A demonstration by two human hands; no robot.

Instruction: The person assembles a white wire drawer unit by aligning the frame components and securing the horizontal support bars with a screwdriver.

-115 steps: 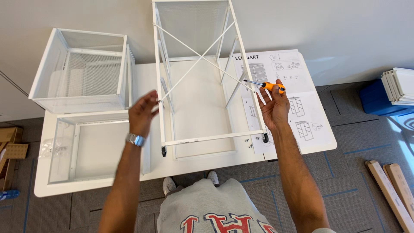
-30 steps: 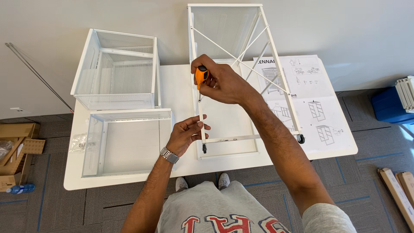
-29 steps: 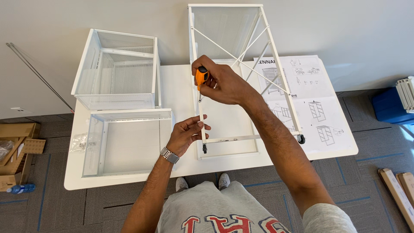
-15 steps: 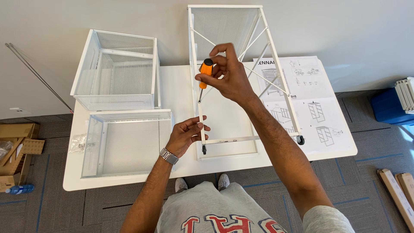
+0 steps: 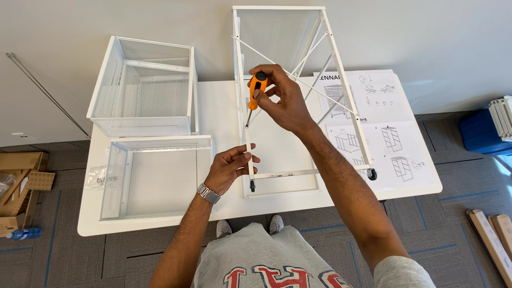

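My right hand (image 5: 282, 98) holds an orange-handled screwdriver (image 5: 255, 92) by its handle, tip pointing down against the left upright of a white metal cart frame (image 5: 341, 90) lying on the white table (image 5: 224, 106). My left hand (image 5: 228, 168) grips that same left upright lower down, just above its small black castor (image 5: 252, 185). The frame has crossed diagonal braces and a mesh top end toward the wall.
Two white mesh baskets stand on the table's left: one (image 5: 144, 85) at the back, one (image 5: 154, 176) in front. An assembly instruction sheet (image 5: 384, 128) lies under the frame's right side. A small bag of hardware (image 5: 97, 176) sits at the left edge. Cardboard boxes (image 5: 18, 186) lie on the floor.
My right hand has lifted the screwdriver slightly and turned it on the left upright. Earlier it was working at the frame's right side; my left hand still holds the upright.
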